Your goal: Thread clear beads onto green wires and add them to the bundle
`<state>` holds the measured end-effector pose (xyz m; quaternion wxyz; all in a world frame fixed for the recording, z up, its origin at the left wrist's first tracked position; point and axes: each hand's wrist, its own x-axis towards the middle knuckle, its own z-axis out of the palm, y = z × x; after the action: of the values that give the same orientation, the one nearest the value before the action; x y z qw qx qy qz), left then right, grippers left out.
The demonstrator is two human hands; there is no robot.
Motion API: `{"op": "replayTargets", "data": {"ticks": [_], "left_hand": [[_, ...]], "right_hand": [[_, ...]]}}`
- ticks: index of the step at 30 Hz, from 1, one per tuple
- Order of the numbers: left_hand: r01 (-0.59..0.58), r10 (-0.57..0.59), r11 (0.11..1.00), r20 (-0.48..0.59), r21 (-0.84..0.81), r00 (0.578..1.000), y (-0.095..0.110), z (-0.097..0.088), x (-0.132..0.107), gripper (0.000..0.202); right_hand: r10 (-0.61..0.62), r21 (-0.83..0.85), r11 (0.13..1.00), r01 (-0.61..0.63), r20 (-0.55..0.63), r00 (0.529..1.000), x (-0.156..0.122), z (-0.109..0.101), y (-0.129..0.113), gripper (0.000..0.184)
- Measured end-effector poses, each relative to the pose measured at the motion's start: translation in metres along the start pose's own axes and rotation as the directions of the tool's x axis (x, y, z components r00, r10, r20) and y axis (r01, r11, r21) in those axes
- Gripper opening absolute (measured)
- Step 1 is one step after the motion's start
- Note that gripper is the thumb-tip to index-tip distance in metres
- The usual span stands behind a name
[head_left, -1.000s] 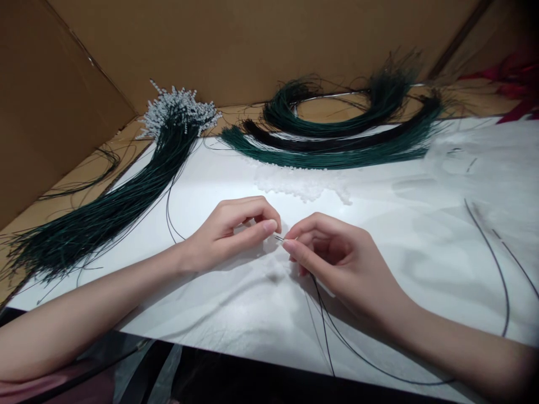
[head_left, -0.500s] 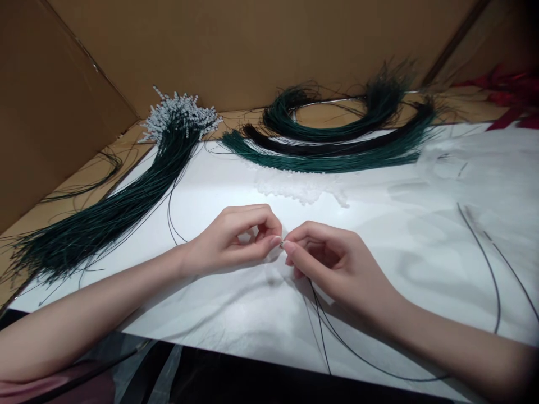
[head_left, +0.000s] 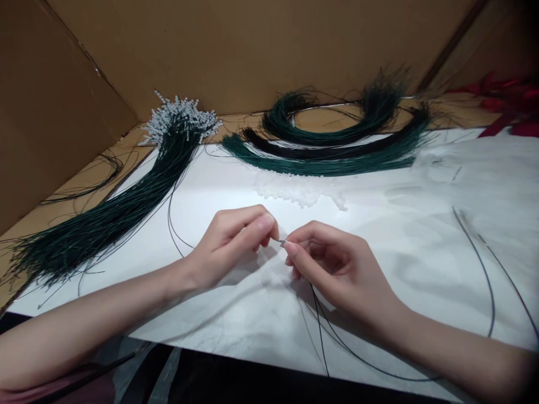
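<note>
My right hand [head_left: 337,261] pinches a thin dark cord [head_left: 320,331] between thumb and forefinger; its strands hang below the palm and loop to the right. A short tip of it pokes out leftward from the fingertips. My left hand [head_left: 240,238] is closed right beside that tip, thumb laid over the bent forefinger. Whatever those fingers hold, if anything, is hidden. Behind both hands lies a patch of small white beads [head_left: 295,191] on the white sheet [head_left: 210,191].
At left lies a long bundle of dark green cords [head_left: 138,196] with white beaded ends [head_left: 181,115]. Curved green and black cord bundles [head_left: 328,160] lie at the back. A translucent plastic bag [head_left: 475,174] and red ribbon [head_left: 505,104] are at right. Cardboard walls [head_left: 252,50] enclose the table.
My left hand has shifted slightly left and rolled, its thumb now on top of the forefinger. A small gap has opened between the hands, showing the cord tip. The right hand is nearly still.
</note>
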<state>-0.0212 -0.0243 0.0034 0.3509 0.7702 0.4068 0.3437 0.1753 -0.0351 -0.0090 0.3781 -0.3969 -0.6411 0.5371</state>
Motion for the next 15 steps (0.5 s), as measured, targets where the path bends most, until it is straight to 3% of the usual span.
{"op": "replayTargets", "data": {"ticks": [2, 5, 15], "left_hand": [[0.144, -0.136, 0.979, 0.063, -0.146, 0.989, -0.002, -0.003, 0.002, 0.039], [0.209, -0.179, 0.958, 0.162, -0.194, 0.97, -0.004, -0.002, 0.002, 0.04], [0.033, -0.036, 0.999, 0.151, 0.025, 0.988, -0.003, 0.01, 0.003, 0.032]], "right_hand": [[0.001, 0.02, 1.0, -0.001, -0.006, 1.0, 0.0, 0.0, 0.0, 0.01], [0.02, 0.034, 0.999, -0.02, -0.008, 1.0, 0.001, 0.001, 0.0, 0.009], [0.065, 0.09, 0.994, -0.064, -0.003, 0.998, 0.002, 0.002, 0.0, 0.011]]}}
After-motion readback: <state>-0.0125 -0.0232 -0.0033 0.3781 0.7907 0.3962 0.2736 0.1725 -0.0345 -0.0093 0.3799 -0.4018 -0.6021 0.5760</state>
